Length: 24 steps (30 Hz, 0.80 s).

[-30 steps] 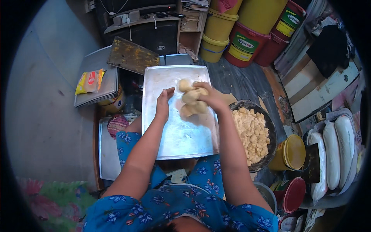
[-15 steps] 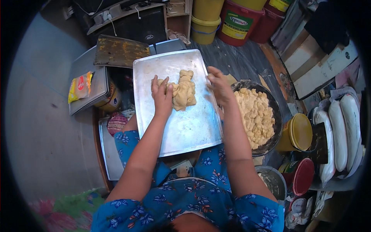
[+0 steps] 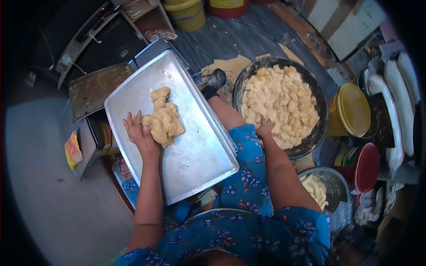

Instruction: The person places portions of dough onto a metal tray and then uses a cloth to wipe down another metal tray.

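Note:
On the silver metal tray (image 3: 195,164) across my lap lies a lumpy mound of tan dough (image 3: 165,122), with a smaller knob at its far end. My left hand (image 3: 143,133) rests against the near left side of this mound, fingers spread. At my right stands a wide dark basin (image 3: 323,113) holding many small dough pieces (image 3: 288,93) bedded in pale crumbs or flour. My right hand (image 3: 265,127) is down at the basin's near left edge. Its fingers are apart and touch the dough pieces; the fingertips are partly sunk among them.
A yellow lidded bucket (image 3: 354,111) and a red-lidded bucket (image 3: 367,168) stand right of the basin, near long white filled bags (image 3: 392,115). A grey basin (image 3: 337,190) with pale strips sits nearer me. Left are a stained baking tray (image 3: 95,91) and a yellow packet (image 3: 73,150).
My right hand has gone from beside the tray down into the basin. My left hand stays at the dough. The view has swung to the right, and the tray appears more slanted.

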Motion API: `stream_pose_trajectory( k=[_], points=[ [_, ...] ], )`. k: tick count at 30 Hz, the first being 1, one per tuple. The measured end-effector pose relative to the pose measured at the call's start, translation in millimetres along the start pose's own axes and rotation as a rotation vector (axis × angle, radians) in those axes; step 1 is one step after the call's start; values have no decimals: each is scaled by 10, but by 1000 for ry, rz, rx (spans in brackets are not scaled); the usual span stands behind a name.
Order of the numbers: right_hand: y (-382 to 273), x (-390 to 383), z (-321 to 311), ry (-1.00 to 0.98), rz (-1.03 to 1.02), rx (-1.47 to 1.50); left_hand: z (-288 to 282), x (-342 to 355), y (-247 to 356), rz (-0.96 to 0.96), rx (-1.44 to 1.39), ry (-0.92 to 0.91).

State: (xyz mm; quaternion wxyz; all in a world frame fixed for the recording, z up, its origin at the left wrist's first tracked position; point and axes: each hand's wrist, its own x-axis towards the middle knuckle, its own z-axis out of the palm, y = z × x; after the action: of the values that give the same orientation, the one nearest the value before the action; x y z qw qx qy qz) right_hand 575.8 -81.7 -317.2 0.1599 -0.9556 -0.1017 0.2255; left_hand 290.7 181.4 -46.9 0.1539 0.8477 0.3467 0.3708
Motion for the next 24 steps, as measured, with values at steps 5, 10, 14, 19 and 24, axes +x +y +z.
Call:
stream_pose_trajectory(
  k=[5,10,14,19,24],
  points=[
    [249,-340,-170,34,-320,-56,122,71,92,2,-24,-20],
    [682,-356,-263,-176,-349,117,143,89,52,-12,23,-14],
    [421,-138,-333,30,-279,61,139,70,-3,-24,47,-18],
    [-296,363,-478,121,-294,165,77,44,107,-53,114,-28],
    [-630,633,-234,13,-182,49,136,22,87,-51,48,-41]
  ],
)
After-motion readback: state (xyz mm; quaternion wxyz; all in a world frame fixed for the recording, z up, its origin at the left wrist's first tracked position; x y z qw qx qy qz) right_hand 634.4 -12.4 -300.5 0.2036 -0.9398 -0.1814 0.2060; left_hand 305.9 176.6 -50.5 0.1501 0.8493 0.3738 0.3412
